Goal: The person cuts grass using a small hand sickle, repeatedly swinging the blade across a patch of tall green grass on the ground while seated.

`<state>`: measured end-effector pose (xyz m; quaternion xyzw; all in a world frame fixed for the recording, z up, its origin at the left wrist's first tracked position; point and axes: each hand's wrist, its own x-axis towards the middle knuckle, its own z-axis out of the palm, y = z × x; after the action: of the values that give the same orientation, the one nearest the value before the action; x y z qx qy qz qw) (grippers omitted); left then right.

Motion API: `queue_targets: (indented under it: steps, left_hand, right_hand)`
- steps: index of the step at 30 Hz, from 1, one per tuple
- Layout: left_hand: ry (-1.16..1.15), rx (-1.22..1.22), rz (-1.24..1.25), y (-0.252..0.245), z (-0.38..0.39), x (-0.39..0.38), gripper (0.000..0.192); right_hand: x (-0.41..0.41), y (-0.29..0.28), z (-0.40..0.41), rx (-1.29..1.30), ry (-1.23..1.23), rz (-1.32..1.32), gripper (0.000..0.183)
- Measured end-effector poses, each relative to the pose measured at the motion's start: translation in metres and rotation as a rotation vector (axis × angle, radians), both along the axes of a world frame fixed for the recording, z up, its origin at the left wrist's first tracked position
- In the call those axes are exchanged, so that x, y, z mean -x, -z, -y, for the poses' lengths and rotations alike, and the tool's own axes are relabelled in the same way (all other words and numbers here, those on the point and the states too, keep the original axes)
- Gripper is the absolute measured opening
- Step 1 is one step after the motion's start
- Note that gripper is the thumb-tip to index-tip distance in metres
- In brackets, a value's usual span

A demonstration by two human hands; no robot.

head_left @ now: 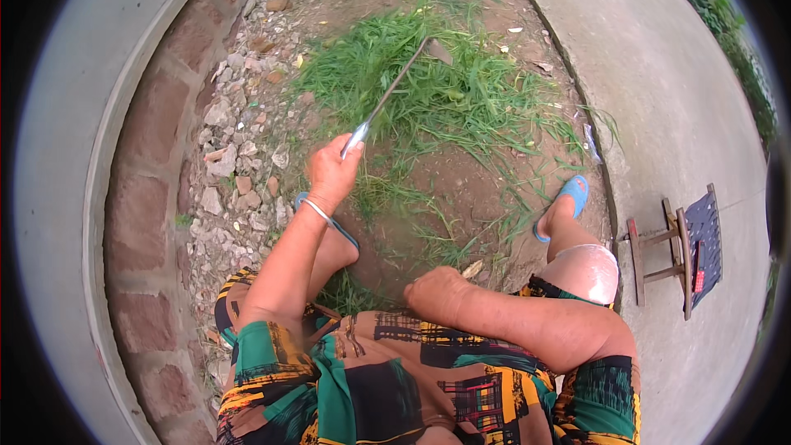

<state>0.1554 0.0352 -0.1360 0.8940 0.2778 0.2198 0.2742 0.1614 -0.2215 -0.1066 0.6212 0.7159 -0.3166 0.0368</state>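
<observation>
My left hand (334,168) grips the silvery handle of a small hand hoe (395,85), its thin metal shaft reaching up and to the right. The hoe's flat blade lies over a pile of cut green grass (457,83) on bare soil. My right hand (437,296) is curled near my lap, against the patterned clothing; its fingers face away from view, and whether it holds anything is hidden. Loose grass blades are scattered on the soil between my feet, which wear blue slippers (576,193).
Broken stones and rubble (225,161) lie along the left, beside a stone-block wall base (145,222). On the right, a raised concrete slab (667,105) carries a small wooden-framed stool (683,253) with a dark woven seat and a red-and-black object on it.
</observation>
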Motion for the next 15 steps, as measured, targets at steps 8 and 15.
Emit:
queue_targets:
  steps: [8,15]
  left_hand:
    - [0.036,0.22,0.27,-0.016,0.031,-0.005,0.028]
    - [-0.075,0.475,-0.117,0.052,0.009,0.011,0.028]
  right_hand:
    - [-0.002,-0.003,0.001,0.009,0.0,-0.016,0.021]
    - [0.001,-0.009,-0.002,0.052,0.066,-0.024,0.021]
